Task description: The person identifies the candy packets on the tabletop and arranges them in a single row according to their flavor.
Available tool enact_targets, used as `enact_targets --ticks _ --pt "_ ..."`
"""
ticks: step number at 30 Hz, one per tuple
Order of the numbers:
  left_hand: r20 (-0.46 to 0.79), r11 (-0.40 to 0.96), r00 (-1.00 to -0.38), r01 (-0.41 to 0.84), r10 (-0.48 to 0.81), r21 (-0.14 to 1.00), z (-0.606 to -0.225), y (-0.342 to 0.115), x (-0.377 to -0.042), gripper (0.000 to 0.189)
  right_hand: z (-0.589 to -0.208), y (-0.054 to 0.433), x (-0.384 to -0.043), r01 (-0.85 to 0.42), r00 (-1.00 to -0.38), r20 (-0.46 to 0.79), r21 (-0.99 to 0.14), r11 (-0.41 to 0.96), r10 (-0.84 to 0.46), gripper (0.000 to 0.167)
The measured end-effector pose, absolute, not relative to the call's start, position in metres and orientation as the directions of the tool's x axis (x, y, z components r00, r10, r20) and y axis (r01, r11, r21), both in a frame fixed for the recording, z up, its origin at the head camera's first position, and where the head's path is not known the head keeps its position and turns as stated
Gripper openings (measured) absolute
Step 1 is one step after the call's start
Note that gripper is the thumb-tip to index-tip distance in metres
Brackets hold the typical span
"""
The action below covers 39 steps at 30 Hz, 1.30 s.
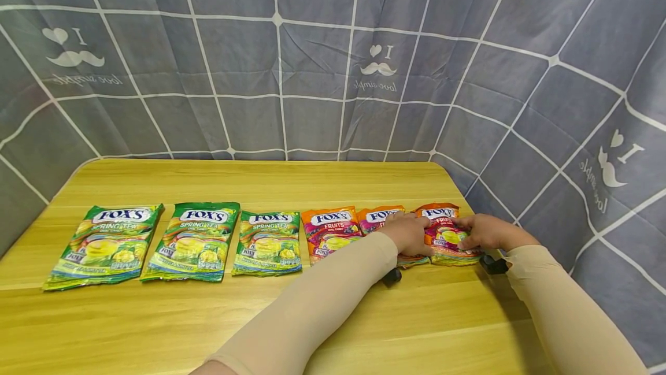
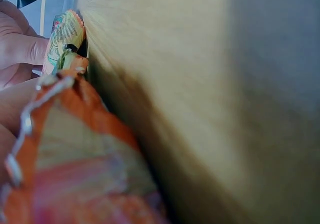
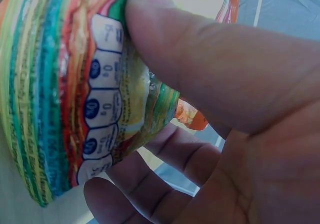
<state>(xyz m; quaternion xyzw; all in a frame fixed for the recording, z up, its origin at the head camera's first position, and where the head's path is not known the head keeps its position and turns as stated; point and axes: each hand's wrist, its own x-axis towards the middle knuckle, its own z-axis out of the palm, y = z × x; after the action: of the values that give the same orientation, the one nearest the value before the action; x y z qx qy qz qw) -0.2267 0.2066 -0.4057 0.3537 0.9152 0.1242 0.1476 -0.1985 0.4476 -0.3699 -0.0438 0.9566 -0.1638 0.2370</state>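
Farthest right in the row lies an orange and purple FOX'S Fruits candy bag (image 1: 442, 236). My right hand (image 1: 491, 233) holds its right side; in the right wrist view the thumb (image 3: 165, 39) lies over the printed front and the other fingers curl at the bag's edge. My left hand (image 1: 408, 233) rests over the middle Fruits bag (image 1: 376, 217), covering much of it, its fingertips reaching the left edge of the rightmost bag. Another Fruits bag (image 1: 329, 227) lies left of it, partly hidden by my left sleeve. In the left wrist view an orange bag (image 2: 90, 149) looms large and blurred.
Three green FOX'S Spring Tea bags, one at the far left (image 1: 106, 245), one beside it (image 1: 193, 242) and one nearer the middle (image 1: 267, 243), continue the row on the wooden table (image 1: 156, 329). A grey checked curtain (image 1: 312, 63) stands behind and to the right.
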Motion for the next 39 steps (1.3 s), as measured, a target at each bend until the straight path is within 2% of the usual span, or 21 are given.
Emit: enact_targets --ticks 17,27,39 --pt "-0.182 0.728 -0.714 0.610 0.676 0.314 -0.4078 0.2088 -0.2265 0.072 -0.3698 0.4461 -0.1990 0.041 -0.875 -0.462 -0.366 0.930 -0.143 0.079" --pt "-0.188 0.729 -0.712 0.610 0.676 0.310 -0.4071 0.2096 -0.2264 0.071 -0.3682 0.4456 -0.2001 0.029 -0.876 -0.465 -0.316 0.948 -0.128 0.079" --pt "-0.191 0.734 -0.715 0.609 0.672 0.301 -0.4067 0.2082 -0.2254 0.069 -0.3682 0.4461 -0.1999 0.015 -0.876 -0.463 -0.310 0.951 -0.137 0.079"
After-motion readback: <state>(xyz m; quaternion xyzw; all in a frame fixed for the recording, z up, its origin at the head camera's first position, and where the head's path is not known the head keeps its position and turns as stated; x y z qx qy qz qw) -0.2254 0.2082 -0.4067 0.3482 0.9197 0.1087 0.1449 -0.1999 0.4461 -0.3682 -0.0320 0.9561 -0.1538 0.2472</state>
